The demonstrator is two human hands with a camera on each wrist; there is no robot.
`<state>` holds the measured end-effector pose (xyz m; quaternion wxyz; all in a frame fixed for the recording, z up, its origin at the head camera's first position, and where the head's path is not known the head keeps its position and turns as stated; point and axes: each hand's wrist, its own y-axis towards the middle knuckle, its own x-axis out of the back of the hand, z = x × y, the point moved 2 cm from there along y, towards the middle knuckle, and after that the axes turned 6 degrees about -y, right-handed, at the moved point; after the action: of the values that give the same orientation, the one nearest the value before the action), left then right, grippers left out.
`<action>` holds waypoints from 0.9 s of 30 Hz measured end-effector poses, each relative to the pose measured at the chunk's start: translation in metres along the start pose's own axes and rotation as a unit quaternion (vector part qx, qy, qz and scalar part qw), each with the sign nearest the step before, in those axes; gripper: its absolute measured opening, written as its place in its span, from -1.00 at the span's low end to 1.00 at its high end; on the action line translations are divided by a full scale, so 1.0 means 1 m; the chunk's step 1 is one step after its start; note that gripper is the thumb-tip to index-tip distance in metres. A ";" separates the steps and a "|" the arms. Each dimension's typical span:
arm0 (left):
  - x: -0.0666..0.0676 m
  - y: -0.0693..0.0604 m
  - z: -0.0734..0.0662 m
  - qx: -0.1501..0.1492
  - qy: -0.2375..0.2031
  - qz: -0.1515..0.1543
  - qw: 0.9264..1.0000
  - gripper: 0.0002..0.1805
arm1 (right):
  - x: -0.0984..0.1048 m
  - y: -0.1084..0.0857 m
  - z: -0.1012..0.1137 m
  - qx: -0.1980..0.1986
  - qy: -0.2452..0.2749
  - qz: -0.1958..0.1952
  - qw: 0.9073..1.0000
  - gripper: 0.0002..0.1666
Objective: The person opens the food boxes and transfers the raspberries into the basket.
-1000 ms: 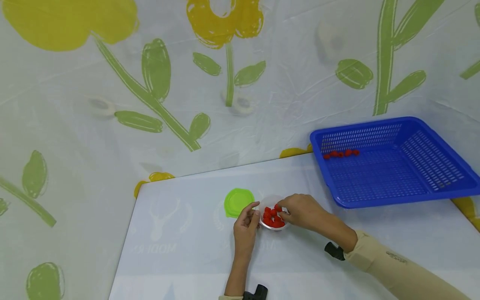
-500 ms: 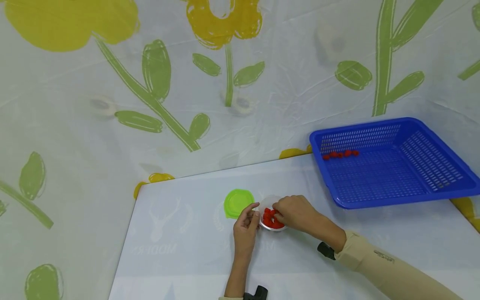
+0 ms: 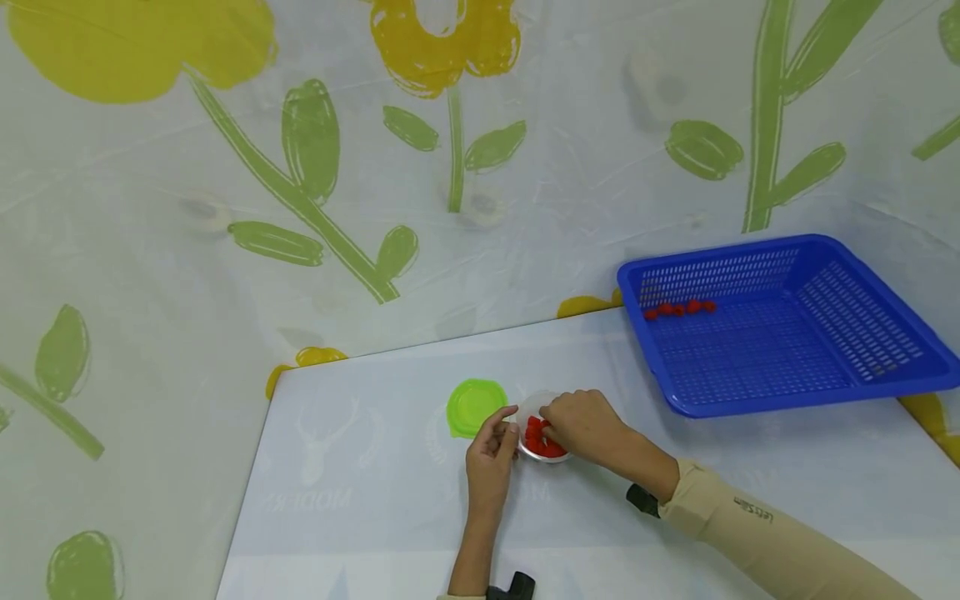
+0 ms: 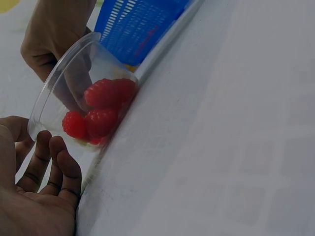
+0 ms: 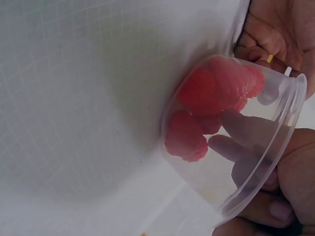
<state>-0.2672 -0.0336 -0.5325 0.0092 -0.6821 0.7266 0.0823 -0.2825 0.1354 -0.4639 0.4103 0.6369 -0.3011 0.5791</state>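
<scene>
A clear plastic tub, tilted in the wrist views, holds several red raspberries. Beside its left wall is my left hand, loosely bent fingertips touching near the rim. From the right, my right hand reaches down inside; seen through the plastic in the right wrist view, its thumb and finger pinch a raspberry, the contact partly blurred. Behind the left hand lies a bright green lid on the table.
At the back right stands a blue perforated basket, with several raspberries along its left far side. A white-covered table lies beneath, and a flower-printed curtain borders its back and left edges.
A second ago my right hand held a raspberry at the tub's right rim; it has since moved left and lower into the tub. My left hand has stayed put.
</scene>
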 end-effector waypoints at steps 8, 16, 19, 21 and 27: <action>0.000 0.001 0.001 -0.013 0.010 0.003 1.000 -0.71 | -0.004 0.005 -0.002 -0.002 0.020 0.028 0.999 -0.74; -0.001 0.000 0.002 -0.008 -0.011 0.003 1.000 -0.72 | 0.002 0.005 -0.006 -0.012 0.060 0.052 0.997 -0.74; -0.002 0.001 0.003 -0.008 -0.018 0.008 1.000 -0.71 | 0.006 0.003 -0.007 -0.015 0.052 0.052 0.997 -0.75; -0.001 0.002 0.003 -0.008 -0.012 0.007 1.000 -0.71 | 0.009 0.002 -0.009 -0.017 0.049 0.047 0.998 -0.78; 0.000 0.002 0.000 -0.001 0.000 0.001 1.000 -0.72 | 0.022 -0.001 -0.016 -0.032 0.071 0.020 0.997 -0.79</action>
<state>-0.2687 -0.0333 -0.5319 0.0085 -0.6811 0.7274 0.0825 -0.2858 0.1519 -0.4423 0.4396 0.5744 -0.3022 0.6209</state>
